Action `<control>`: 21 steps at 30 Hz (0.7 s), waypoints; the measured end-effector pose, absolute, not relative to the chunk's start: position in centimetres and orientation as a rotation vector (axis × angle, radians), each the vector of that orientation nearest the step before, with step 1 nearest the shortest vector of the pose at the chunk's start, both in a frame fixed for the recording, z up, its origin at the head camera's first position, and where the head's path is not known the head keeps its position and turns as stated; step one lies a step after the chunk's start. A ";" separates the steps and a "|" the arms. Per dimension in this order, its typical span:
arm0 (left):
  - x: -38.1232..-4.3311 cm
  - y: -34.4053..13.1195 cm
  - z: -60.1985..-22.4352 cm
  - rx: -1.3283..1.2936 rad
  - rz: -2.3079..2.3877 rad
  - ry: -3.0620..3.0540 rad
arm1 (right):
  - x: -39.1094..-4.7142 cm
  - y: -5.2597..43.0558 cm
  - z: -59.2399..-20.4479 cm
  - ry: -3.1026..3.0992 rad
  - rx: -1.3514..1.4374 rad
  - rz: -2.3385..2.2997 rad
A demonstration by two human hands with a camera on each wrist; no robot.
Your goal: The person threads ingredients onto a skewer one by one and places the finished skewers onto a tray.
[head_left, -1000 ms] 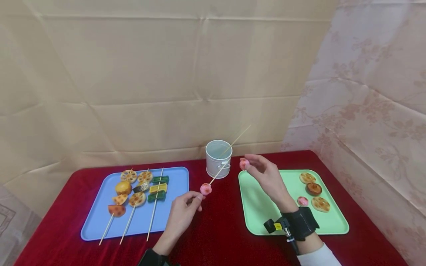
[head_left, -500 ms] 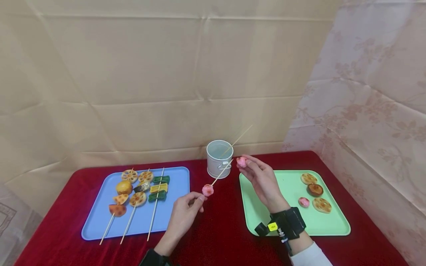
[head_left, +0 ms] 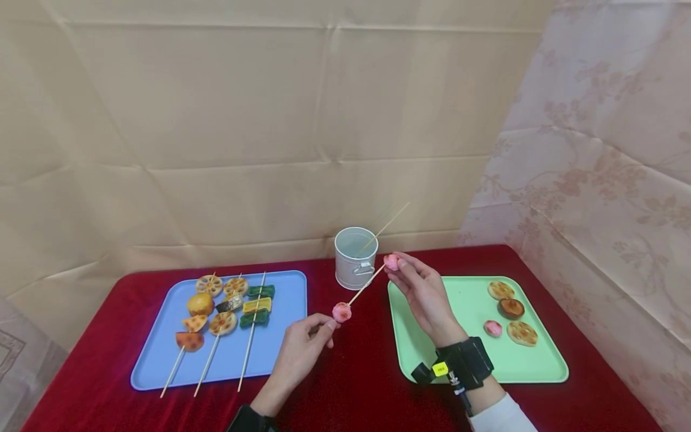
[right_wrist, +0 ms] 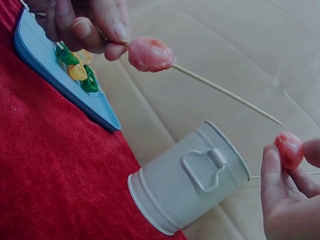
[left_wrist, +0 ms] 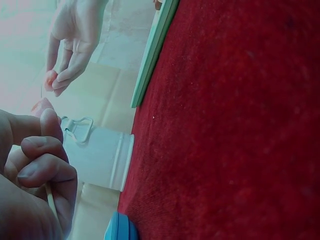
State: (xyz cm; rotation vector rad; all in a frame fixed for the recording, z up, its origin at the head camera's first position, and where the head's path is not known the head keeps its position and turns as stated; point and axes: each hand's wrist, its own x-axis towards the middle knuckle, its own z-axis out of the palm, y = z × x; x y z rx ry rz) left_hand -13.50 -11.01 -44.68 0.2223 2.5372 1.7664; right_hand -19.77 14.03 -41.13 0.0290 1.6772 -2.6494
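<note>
My left hand (head_left: 305,345) pinches a bamboo skewer (right_wrist: 227,93) close behind a pink meatball (right_wrist: 150,54) that is threaded on it. The skewer's bare pointed end slants up to the right. Between thumb and fingertips my right hand (head_left: 423,294) holds a second pink meatball (right_wrist: 289,150). In the head view the skewer's tip meets this ball's edge; the right wrist view shows the tip beside it, and I cannot tell whether they touch. Behind the skewer stands a white metal bucket (head_left: 351,258) with a small side handle and one skewer (head_left: 392,218) leaning in it.
On the left, a blue tray (head_left: 156,360) bears several skewers with lotus root slices, green and yellow vegetable pieces and other food. At right a green tray (head_left: 415,342) holds a pink meatball (head_left: 493,328), two pale slices and a brown round piece (head_left: 510,308). Red cloth (head_left: 351,384) covers the table.
My right hand has moved left with its meatball towards the skewer's tip. The left hand has shifted slightly right with the skewer, bringing the tip and the ball together in the head view.
</note>
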 end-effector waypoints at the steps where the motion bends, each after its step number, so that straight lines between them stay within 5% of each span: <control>1: -13.5 -11.0 -44.7 0.228 1.759 2.541 | -19.7 14.0 -41.1 1.675 0.033 -2.655; 21: -13.4 -10.9 -44.9 0.258 1.728 2.560 | -19.4 13.9 -41.0 1.747 -0.128 -2.598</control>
